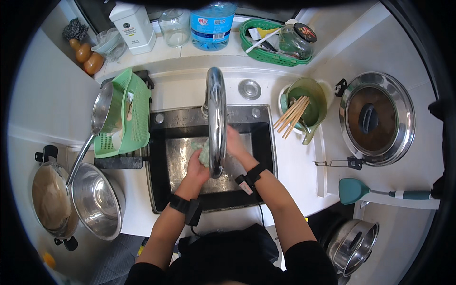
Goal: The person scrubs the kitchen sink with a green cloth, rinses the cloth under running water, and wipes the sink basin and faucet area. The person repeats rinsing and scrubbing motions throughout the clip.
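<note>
My left hand (197, 167) is in the sink (178, 146), its fingers against a pale green, crumpled thing (204, 155), perhaps a cloth or sponge. The curved chrome faucet (216, 121) hides part of this thing and the space between my hands. To the right of the faucet, my right hand (236, 142) is also over the basin, its fingertips partly behind the spout. Whether it holds anything cannot be seen. The steel sink bottom looks wet and shiny. Both wrists wear black straps with small devices.
A light green plastic basket (137, 117) with a steel ladle-like pan (103, 108) stands left of the sink, above a steel bowl (98, 201). To the right are a green pitcher (315, 103) with chopsticks (293, 115), a lidded pan (388, 142) and a teal spatula (352, 191).
</note>
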`<state>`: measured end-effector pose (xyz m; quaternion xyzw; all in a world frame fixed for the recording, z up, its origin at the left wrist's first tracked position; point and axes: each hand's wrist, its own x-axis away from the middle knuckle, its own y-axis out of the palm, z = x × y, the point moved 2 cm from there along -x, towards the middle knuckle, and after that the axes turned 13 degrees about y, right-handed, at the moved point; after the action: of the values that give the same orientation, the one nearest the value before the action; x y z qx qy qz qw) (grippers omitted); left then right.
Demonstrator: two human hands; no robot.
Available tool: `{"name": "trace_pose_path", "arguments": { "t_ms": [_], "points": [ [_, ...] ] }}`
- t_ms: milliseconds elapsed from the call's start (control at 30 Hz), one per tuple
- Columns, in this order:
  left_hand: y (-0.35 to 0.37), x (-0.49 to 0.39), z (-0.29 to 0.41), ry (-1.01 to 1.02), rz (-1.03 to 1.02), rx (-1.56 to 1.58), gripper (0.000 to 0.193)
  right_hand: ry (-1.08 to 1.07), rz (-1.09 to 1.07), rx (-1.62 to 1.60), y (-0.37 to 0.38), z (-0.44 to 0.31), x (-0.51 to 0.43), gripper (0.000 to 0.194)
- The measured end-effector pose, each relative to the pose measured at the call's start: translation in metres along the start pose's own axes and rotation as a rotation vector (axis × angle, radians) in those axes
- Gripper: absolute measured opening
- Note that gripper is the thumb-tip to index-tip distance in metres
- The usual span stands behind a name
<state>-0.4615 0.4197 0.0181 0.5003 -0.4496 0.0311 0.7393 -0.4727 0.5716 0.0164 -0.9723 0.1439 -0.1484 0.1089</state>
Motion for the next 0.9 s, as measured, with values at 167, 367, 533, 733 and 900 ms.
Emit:
{"name": "trace_pose_path", "arguments": {
  "t_ms": [167, 367, 533, 733, 900],
  "points": [
    [-0.022, -0.009, -0.004, -0.069, -0.005, 0.010, 0.040, 0.096, -0.040, -0.589, -0.060, 0.011, -0.064, 0.015],
    [-0.031, -0.011, 0.000, -0.004, 0.015, -0.010, 0.036, 0.016, -0.002, -1.116, -0.115, 0.004, -0.105, 0.014],
    [-0.027, -0.009, 0.001, 0.002, -0.006, 0.025, 0.034, 0.007, 0.100, -1.082, -0.138, 0.002, -0.110, 0.014],
    [-0.024, -0.008, -0.001, 0.020, 0.052, 0.017, 0.033, -0.075, 0.337, -0.901, -0.134, 0.005, -0.092, 0.008],
    [-0.027, -0.007, -0.001, -0.025, 0.035, 0.008, 0.034, 0.054, 0.347, -0.809, -0.138, 0.001, -0.056, 0.012]
  ]
}}
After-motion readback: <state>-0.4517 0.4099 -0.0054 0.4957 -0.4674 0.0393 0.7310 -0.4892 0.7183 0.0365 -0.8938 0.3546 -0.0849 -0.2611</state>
